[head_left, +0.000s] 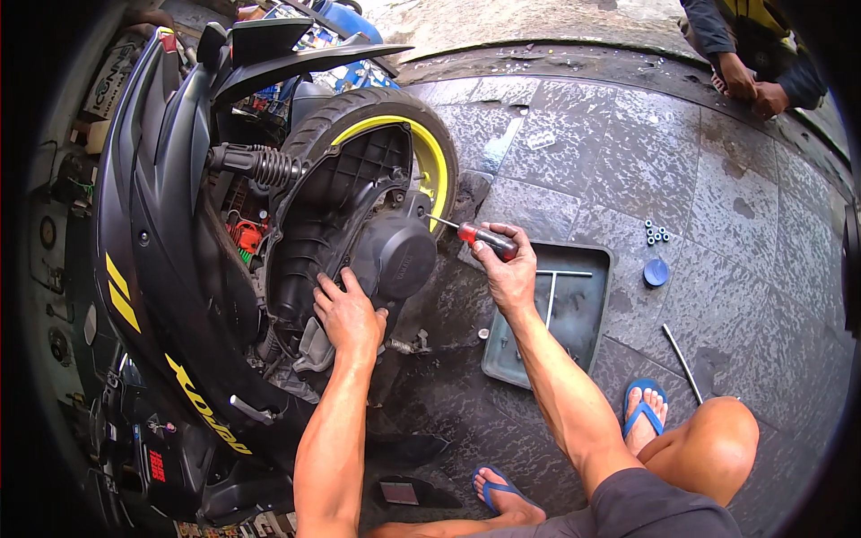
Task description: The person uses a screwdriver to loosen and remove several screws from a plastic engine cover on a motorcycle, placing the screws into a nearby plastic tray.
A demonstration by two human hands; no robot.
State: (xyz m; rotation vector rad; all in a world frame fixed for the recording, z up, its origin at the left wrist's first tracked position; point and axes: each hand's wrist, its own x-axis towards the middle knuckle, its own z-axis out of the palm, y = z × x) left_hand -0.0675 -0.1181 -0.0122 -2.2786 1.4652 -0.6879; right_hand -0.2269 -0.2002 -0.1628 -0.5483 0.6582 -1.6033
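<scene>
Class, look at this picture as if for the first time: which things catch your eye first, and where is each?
The black scooter at left, its yellow-rimmed rear wheel up top. At centre the left hand presses on the black engine cover, while the right hand holds a red-handled screwdriver to it. A grey tray lies on the tiled floor, right of the hands.

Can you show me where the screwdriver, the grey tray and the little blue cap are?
screwdriver [489, 238], head view, red handle.
grey tray [599, 296], head view, right rim.
blue cap [656, 272], head view, its middle.

Black scooter [170, 224] with yellow stripes; yellow wheel rim [430, 157]; red-handled screwdriver [484, 238]; blue flip-flops [644, 403]; grey tray [574, 314]
</scene>
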